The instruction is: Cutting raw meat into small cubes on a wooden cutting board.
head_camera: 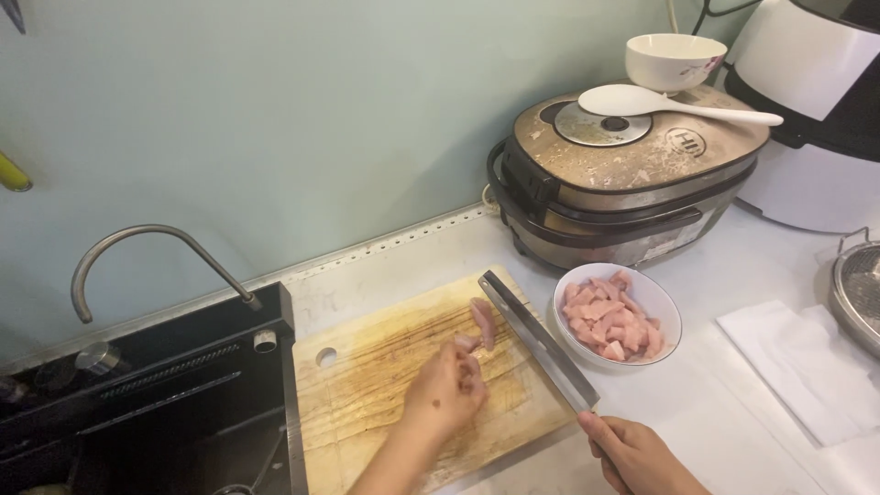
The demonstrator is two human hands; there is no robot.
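Right hand (632, 454) gripping cleaver (541, 341) | left hand (449, 390) pinching meat (483, 323) on board (367, 385) | fingertips near blade, could get nicked

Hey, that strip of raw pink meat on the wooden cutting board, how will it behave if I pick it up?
The strip of raw pink meat looks wet and glossy, so it is probably slippery. It is thin and long, so it would likely droop rather than stay stiff. The left hand pinches just one end, so the grip may slide.
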